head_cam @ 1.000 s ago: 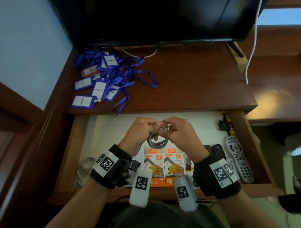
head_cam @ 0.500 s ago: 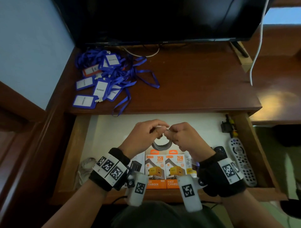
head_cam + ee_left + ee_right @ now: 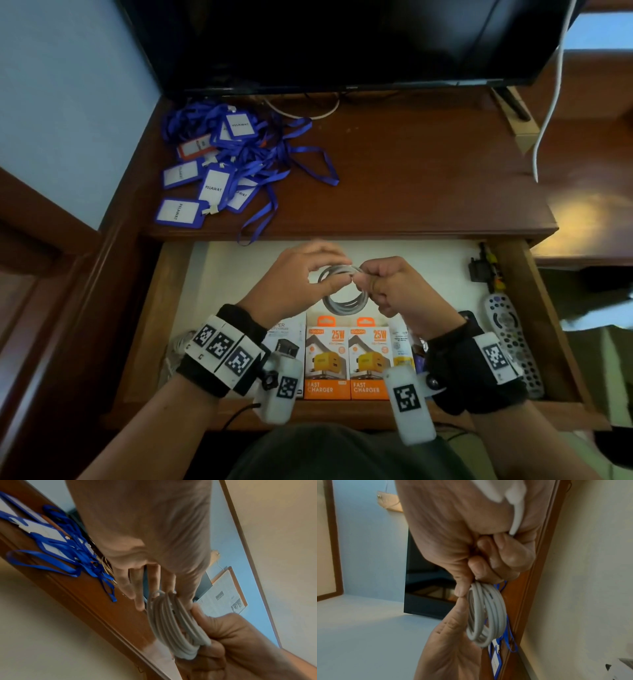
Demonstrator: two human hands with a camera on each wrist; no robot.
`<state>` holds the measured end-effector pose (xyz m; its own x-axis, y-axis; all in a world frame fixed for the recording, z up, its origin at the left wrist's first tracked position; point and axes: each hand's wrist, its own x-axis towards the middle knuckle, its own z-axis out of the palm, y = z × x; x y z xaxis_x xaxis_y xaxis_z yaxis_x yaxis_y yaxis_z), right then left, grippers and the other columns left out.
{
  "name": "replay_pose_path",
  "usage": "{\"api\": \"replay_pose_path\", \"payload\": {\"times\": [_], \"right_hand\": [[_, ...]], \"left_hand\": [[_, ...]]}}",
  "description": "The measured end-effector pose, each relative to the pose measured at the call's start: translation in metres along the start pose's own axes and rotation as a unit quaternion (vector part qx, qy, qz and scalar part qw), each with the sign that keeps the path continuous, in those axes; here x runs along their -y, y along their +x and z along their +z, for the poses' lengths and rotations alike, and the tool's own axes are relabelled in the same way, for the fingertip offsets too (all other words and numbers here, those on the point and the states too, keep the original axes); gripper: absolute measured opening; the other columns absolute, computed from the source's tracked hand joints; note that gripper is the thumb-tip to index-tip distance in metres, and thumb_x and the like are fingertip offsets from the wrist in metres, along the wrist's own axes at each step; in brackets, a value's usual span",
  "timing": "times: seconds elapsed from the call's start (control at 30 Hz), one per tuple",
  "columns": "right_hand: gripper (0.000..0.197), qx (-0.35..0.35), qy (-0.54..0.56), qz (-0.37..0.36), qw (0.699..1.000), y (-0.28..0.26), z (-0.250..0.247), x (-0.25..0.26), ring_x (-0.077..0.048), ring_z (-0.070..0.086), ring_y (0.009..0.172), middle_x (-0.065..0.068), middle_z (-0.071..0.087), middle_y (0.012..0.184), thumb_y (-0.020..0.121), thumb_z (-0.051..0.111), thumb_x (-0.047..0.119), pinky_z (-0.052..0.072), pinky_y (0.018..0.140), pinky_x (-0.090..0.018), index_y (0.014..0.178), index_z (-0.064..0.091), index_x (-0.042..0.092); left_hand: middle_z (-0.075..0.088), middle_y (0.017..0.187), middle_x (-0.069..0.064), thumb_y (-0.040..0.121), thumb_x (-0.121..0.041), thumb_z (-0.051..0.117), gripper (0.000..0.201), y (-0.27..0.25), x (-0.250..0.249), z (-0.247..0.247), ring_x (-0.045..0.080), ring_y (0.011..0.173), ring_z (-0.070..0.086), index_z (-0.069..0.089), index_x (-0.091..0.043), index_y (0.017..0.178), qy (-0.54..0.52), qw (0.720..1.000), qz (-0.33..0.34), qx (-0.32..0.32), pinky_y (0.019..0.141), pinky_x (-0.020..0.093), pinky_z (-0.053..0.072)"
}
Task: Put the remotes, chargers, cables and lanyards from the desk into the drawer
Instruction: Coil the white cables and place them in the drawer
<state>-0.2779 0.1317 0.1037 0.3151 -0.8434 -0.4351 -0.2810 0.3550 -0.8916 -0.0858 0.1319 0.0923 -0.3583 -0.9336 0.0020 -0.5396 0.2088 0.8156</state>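
Head view: your left hand (image 3: pixel 301 277) and right hand (image 3: pixel 394 291) both pinch the coiled grey cable (image 3: pixel 346 301) above the open drawer (image 3: pixel 239 270); next, lower it beside the charger boxes (image 3: pixel 347 363). Lanyards (image 3: pixel 233 161) wait on the table (image 3: pixel 411 178).

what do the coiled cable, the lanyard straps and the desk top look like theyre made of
Coiled cable: grey, smooth matte jacket, probably rubbery plastic; bends in even loops.
Lanyard straps: flat blue ribbon, likely woven fabric; lie limp and folded.
Desk top: reddish-brown wood or veneer, glossy varnish; reflects light.
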Motion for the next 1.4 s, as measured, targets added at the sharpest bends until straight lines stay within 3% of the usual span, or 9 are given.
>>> {"api": "replay_pose_path", "payload": {"times": [0.13,0.37,0.57,0.7,0.8,0.93,1.1,1.3,1.4], "right_hand": [[0.028,0.001,-0.008,0.001,1.000,0.000,-0.001,-0.002,-0.009,0.021,0.042,0.007,0.029,0.043,0.095,0.056,0.012,0.017,0.042,-0.021,0.068,0.052,0.006],[0.024,-0.027,0.026,0.004,0.999,0.002,0.003,-0.011,-0.010,0.019,0.042,0.003,0.027,0.046,0.094,0.058,0.010,0.017,0.041,-0.019,0.072,0.056,0.000],[0.027,-0.051,0.093,0.033,0.994,0.000,0.003,-0.021,-0.012,0.019,0.044,-0.002,0.027,0.048,0.094,0.056,0.010,0.016,0.043,-0.020,0.068,0.056,0.004],[0.028,-0.071,0.136,0.020,0.988,0.004,0.004,-0.020,-0.010,0.018,0.040,0.000,0.027,0.045,0.095,0.054,0.009,0.016,0.041,-0.017,0.068,0.055,0.003],[0.026,-0.074,0.141,0.010,0.987,0.005,0.004,-0.018,-0.010,0.017,0.041,0.001,0.026,0.045,0.094,0.055,0.008,0.015,0.041,-0.017,0.069,0.057,0.002],[0.015,-0.075,0.115,-0.001,0.990,0.000,0.005,-0.015,-0.011,0.020,0.042,-0.001,0.030,0.048,0.091,0.063,0.011,0.018,0.040,-0.019,0.085,0.065,-0.003],[0.011,-0.055,-0.114,-0.086,0.988,-0.009,0.000,-0.005,-0.006,0.034,0.040,0.009,0.043,0.042,0.081,0.076,0.019,0.029,0.043,-0.018,0.090,0.070,0.016],[0.013,-0.026,-0.213,-0.157,0.964,-0.007,-0.008,-0.008,-0.008,0.052,0.050,-0.004,0.063,0.056,0.079,0.074,0.002,0.046,0.055,-0.024,0.070,0.072,0.012],[0.015,-0.030,-0.240,-0.196,0.950,-0.001,-0.006,-0.020,-0.008,0.056,0.064,0.002,0.065,0.066,0.074,0.076,-0.002,0.048,0.063,-0.023,0.068,0.072,0.012]], "left_hand": [[0.075,0.096,-0.002,0.085,-0.017,0.071,0.027,-0.002,-0.008,-0.003,0.014,0.088,0.070,0.071,-0.018,0.112,-0.100,0.991,-0.070,0.057,0.083,0.035,0.056],[0.074,0.083,0.008,0.084,-0.005,0.070,0.024,-0.008,-0.012,0.015,0.012,0.071,0.070,0.072,-0.008,0.108,-0.244,0.952,-0.188,-0.002,0.060,0.016,0.051],[0.073,0.098,0.014,0.085,-0.005,0.069,0.026,-0.012,-0.010,0.023,0.019,0.085,0.071,0.071,-0.015,0.108,-0.283,0.938,-0.201,0.013,0.075,0.029,0.058],[0.075,0.087,0.012,0.083,-0.008,0.072,0.017,-0.009,-0.013,0.025,0.020,0.079,0.071,0.074,-0.011,0.100,-0.296,0.931,-0.208,-0.051,0.065,0.024,0.055],[0.075,0.080,0.011,0.083,-0.007,0.071,0.012,-0.009,-0.013,0.026,0.022,0.075,0.071,0.074,-0.017,0.090,-0.276,0.938,-0.192,-0.080,0.069,0.033,0.057],[0.074,0.074,0.006,0.080,-0.002,0.073,0.018,-0.008,-0.009,0.019,0.015,0.066,0.070,0.074,-0.017,0.091,-0.236,0.954,-0.169,-0.080,0.065,0.028,0.058],[0.074,0.076,-0.001,0.079,-0.012,0.075,0.016,-0.008,-0.003,0.004,0.012,0.068,0.070,0.077,-0.016,0.094,-0.035,0.993,-0.109,-0.006,0.070,0.029,0.056],[0.074,0.078,-0.002,0.079,-0.022,0.076,0.012,-0.013,-0.001,-0.002,0.013,0.072,0.068,0.078,-0.019,0.091,0.062,0.984,-0.074,0.151,0.075,0.041,0.054],[0.074,0.077,-0.003,0.078,-0.023,0.077,0.015,-0.015,-0.002,-0.002,0.014,0.070,0.067,0.078,-0.018,0.092,0.066,0.979,-0.061,0.185,0.073,0.042,0.053]]}}
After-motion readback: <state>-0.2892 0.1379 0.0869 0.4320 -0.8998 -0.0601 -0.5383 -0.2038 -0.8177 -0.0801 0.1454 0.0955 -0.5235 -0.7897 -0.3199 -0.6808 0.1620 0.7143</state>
